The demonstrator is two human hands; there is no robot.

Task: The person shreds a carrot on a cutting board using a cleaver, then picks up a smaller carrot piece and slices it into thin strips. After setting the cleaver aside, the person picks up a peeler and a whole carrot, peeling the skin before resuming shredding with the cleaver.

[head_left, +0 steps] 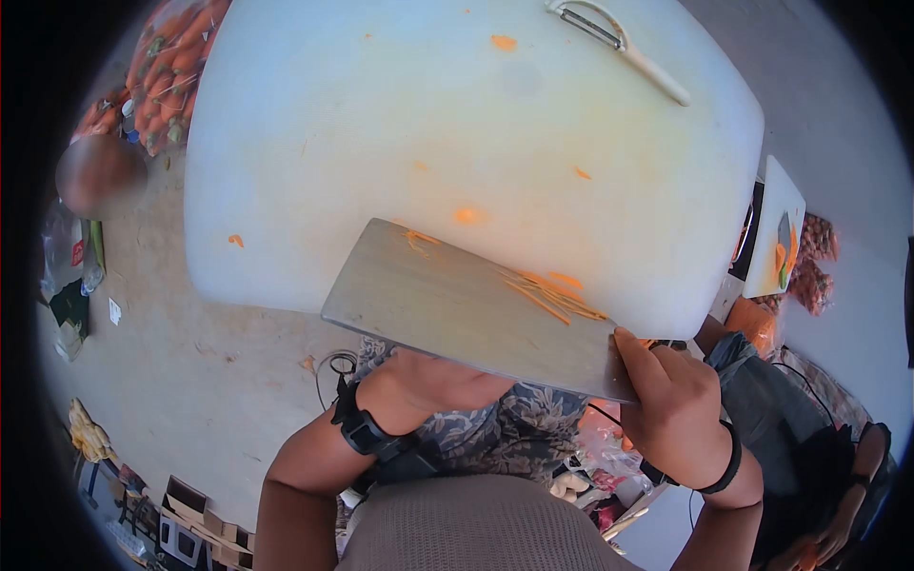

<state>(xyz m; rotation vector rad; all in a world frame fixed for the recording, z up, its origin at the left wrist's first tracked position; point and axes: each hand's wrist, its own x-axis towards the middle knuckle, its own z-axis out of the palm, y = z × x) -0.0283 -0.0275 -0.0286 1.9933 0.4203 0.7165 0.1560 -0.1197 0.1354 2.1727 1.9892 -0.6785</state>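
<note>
My right hand (671, 404) is closed round the handle end of a cleaver (447, 305), whose wide rectangular blade lies tilted over the near edge of the white cutting board (314, 124). Thin orange carrot shreds (557, 293) cling to the blade near my right fingers, and a few more stick near its far left corner. Behind the blade's lower edge is my left hand (447, 381), with its fingers hidden by the metal. A white-handled peeler (652, 71) rests on the board at the top right. Small carrot scraps (466, 216) are scattered across the board.
Bags of carrots (176, 81) stand on the floor at the upper left. To the right, another white board (773, 228) carries a knife and carrot pieces. A co-worker (800, 428) sits at the lower right. Cardboard boxes (195, 519) lie at the lower left.
</note>
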